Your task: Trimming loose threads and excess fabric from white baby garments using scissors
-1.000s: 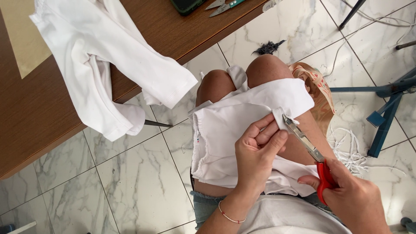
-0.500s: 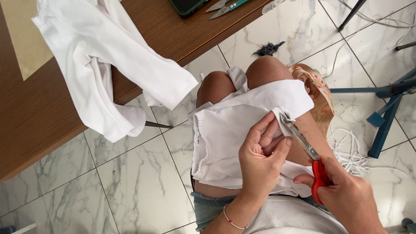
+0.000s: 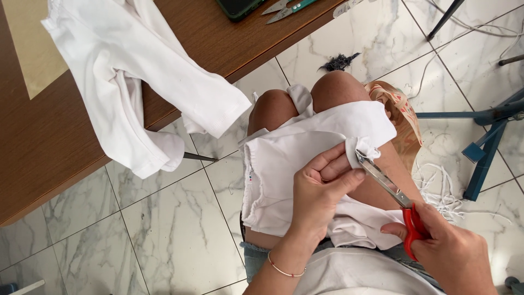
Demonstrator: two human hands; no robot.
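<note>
A white garment [image 3: 289, 158] lies across my lap and knees. My left hand [image 3: 322, 188] pinches a fold of it near its right edge. My right hand [image 3: 450, 254] grips red-handled scissors [image 3: 390, 188]. Their metal blades point up and left, with the tips at the pinched fold beside my left thumb. A thin bracelet circles my left wrist.
A brown wooden table [image 3: 49, 147] fills the upper left, with more white garments [image 3: 136, 76] hanging over its edge. A dark phone [image 3: 240, 6] and small snips [image 3: 286, 8] lie at its far end. A patterned bag [image 3: 401, 117], white cords [image 3: 442, 191] and blue metal legs [image 3: 486, 142] are on the marble floor.
My hands and the scissors stay at the same fold; the left fingers have shifted slightly on the cloth. The view has barely moved.
</note>
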